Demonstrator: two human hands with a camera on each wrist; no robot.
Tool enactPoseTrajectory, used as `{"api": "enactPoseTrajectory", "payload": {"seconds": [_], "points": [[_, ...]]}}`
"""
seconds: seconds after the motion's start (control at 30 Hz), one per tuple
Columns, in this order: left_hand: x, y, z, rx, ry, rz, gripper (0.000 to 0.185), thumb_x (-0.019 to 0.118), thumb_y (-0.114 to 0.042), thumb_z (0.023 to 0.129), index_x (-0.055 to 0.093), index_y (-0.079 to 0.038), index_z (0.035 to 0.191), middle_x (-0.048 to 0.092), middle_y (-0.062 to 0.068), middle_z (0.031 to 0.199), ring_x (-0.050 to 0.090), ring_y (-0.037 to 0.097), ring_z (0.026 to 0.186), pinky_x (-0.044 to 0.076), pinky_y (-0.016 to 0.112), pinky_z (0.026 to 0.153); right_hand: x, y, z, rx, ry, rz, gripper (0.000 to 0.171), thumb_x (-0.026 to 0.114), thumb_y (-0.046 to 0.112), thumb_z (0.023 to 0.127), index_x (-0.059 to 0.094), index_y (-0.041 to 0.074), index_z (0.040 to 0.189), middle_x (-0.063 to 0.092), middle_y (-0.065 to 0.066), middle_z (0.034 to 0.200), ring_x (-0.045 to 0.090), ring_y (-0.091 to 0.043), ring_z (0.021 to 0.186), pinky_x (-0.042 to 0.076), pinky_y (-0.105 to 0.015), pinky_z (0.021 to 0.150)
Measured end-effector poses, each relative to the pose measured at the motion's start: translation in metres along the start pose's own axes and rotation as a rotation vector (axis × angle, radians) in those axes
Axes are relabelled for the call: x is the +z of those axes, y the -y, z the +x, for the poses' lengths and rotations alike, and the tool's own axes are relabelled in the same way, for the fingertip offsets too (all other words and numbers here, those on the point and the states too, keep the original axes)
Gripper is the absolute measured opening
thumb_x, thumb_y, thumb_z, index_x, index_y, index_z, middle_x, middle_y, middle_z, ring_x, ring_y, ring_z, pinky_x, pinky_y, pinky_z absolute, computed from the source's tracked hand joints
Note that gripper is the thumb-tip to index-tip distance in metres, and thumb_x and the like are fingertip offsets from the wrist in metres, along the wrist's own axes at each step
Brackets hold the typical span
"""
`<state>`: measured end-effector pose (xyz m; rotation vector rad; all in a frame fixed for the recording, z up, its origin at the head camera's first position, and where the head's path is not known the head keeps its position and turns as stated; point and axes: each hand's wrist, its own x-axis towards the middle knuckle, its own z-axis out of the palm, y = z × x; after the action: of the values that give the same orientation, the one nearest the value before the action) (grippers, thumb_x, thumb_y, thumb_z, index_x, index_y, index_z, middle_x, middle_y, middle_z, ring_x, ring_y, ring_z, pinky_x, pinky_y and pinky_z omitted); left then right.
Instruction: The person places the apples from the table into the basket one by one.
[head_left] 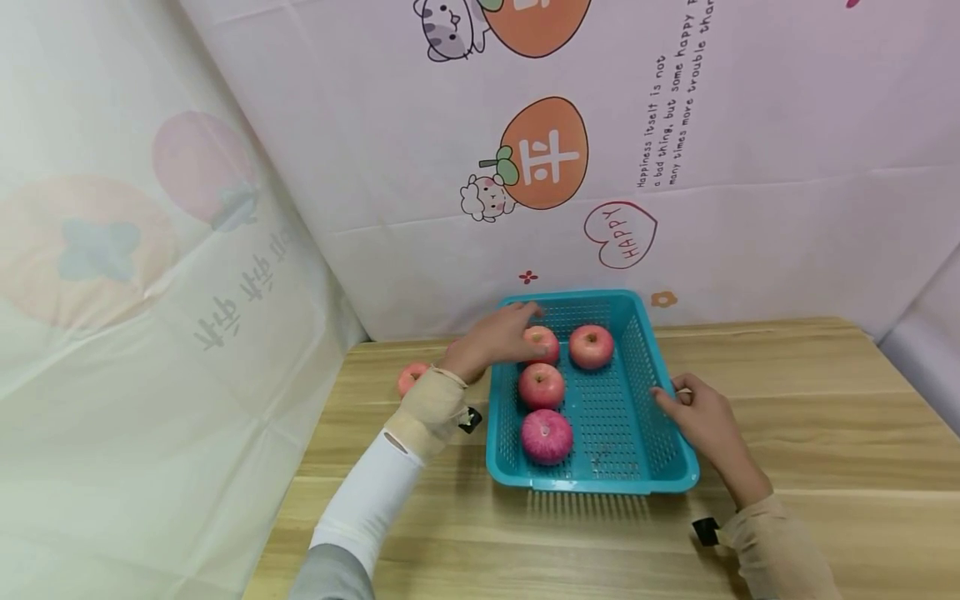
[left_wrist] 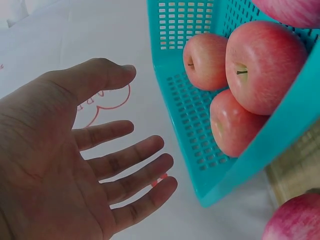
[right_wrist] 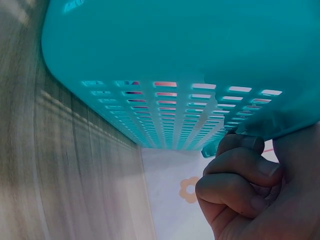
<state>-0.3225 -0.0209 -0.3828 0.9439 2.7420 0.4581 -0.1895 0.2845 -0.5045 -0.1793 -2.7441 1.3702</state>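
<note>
A turquoise plastic basket (head_left: 607,433) with slotted walls holds several red apples. A deeper pink apple (head_left: 547,437) lies near its front left corner, with a lighter apple (head_left: 542,386) behind it. At the back are an apple (head_left: 591,347) on the right and another apple (head_left: 546,340), partly covered by my left hand (head_left: 498,337). That hand reaches over the left rim; in the left wrist view its fingers (left_wrist: 135,155) are spread and hold nothing. My right hand (head_left: 701,417) grips the basket's right rim, fingers curled below it in the right wrist view.
An apple (head_left: 412,377) sits on the wooden table (head_left: 787,400) left of the basket, and another peeks out behind my left wrist. A white printed cloth (head_left: 420,267) hangs behind the table, with a pale curtain (head_left: 150,400) on the left.
</note>
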Motion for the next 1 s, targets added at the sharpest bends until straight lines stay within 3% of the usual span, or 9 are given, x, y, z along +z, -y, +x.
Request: {"api": "enactPoseTrajectory", "payload": {"seconds": [0.2,0.5,1.0], "points": [[0.002,0.010,-0.007,0.000,-0.019,0.024,0.066,0.069,-0.049,0.098,0.051,-0.014,0.152,0.060,0.007,0.146,0.059,0.021,0.127,0.053,0.041,0.107,0.001,-0.001,0.000,0.004,-0.002,-0.006,0.047,0.059,0.044,0.108,0.059,-0.003,0.114,0.063,-0.012,0.084,0.061,-0.021,0.077,0.052,-0.030,0.061],[0.002,0.017,-0.021,-0.010,-0.042,-0.011,0.064,0.071,-0.047,0.099,0.053,-0.011,0.150,0.062,0.007,0.140,0.061,0.023,0.122,0.056,0.042,0.103,0.001,-0.001,0.001,-0.002,0.002,-0.009,0.048,0.059,0.044,0.108,0.059,-0.003,0.114,0.067,-0.014,0.088,0.062,-0.021,0.077,0.053,-0.030,0.062],[0.005,0.032,-0.032,-0.054,-0.064,-0.065,0.063,0.073,-0.040,0.100,0.051,-0.011,0.152,0.061,0.016,0.148,0.061,0.031,0.132,0.056,0.049,0.106,0.001,-0.002,0.001,0.005,-0.002,-0.012,0.047,0.058,0.046,0.108,0.057,-0.001,0.111,0.052,-0.006,0.075,0.054,-0.020,0.071,0.046,-0.030,0.057]]}}
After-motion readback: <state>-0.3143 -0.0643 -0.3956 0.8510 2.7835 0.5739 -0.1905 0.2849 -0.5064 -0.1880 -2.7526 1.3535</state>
